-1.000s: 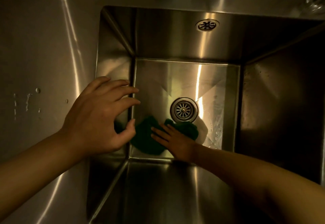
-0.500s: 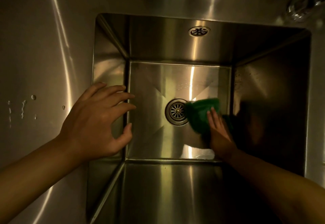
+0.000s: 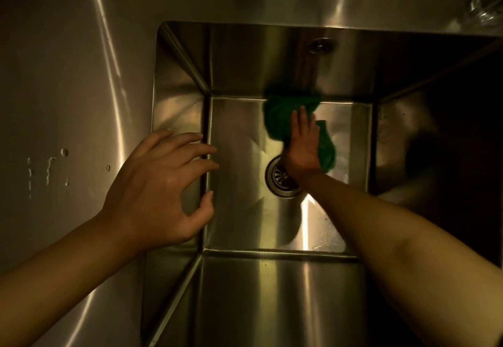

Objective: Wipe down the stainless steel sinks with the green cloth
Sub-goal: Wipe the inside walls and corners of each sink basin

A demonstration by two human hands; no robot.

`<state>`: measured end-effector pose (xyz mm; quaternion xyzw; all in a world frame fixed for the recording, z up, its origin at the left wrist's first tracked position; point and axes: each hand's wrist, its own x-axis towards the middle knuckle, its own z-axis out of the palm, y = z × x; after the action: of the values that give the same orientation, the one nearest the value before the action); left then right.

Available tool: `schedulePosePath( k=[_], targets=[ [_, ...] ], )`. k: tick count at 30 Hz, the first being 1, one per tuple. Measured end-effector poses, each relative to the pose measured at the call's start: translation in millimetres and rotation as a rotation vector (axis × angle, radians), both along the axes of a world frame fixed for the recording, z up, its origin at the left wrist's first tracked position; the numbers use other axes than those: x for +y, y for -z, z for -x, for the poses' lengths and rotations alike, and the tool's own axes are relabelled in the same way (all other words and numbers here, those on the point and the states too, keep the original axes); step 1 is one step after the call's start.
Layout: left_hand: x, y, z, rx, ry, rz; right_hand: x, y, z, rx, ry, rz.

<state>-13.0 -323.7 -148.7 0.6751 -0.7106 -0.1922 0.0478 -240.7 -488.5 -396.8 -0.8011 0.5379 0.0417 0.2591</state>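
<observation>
Wiping entry: the green cloth (image 3: 275,118) is being pressed flat to the sink (image 3: 179,79) floor, against the far wall, by the straight-fingered right hand (image 3: 303,145). The left hand (image 3: 155,186) is being held spread, empty, at the left rim. Firm, overlapping strokes into corners are being advised.

Dim warm light streaks the steel countertop (image 3: 68,74) (droplets (image 3: 64,152) at left).

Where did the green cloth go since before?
The right hand slid the green cloth over the sink floor, from in front of the drain, round its right side, to the back wall, fingers flat on it throughout. The left hand stayed at the sink's left rim.
</observation>
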Motion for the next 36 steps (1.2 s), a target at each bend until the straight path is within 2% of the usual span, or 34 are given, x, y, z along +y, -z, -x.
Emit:
schedulePosePath(
  k=[4,6,10,14,16,23,29,36],
  targets=[
    [0.3,1.5,0.8,-0.004,-0.008,0.013,71.0,-1.7,-40.4,-0.159,-0.299,-0.101],
    [0.2,1.9,0.5,-0.006,-0.003,0.024,111.7,-0.7,-54.7,-0.166,-0.472,-0.158],
    [0.6,2.8,-0.4,-0.017,0.012,0.033,158.2,2.4,-48.5,-0.080,-0.749,-0.182],
    [1.3,2.7,-0.6,-0.020,-0.002,0.033,171.4,-2.1,0.7,0.064,-1.188,-0.206],
    [1.5,2.0,-0.6,-0.021,-0.008,0.037,172.9,-13.9,23.5,0.143,-1.279,-0.273],
    [1.7,0.6,1.4,-0.058,-0.035,0.016,132.9,-91.2,83.4,0.236,-0.926,-0.509],
    [5.6,8.7,-1.3,-0.057,-0.043,0.057,118.3,-171.2,121.2,0.065,-0.450,-0.510],
    [6.3,2.4,6.0,-0.099,-0.057,-0.012,120.0,-248.6,149.5,-0.046,-0.394,-0.449]
  ],
)
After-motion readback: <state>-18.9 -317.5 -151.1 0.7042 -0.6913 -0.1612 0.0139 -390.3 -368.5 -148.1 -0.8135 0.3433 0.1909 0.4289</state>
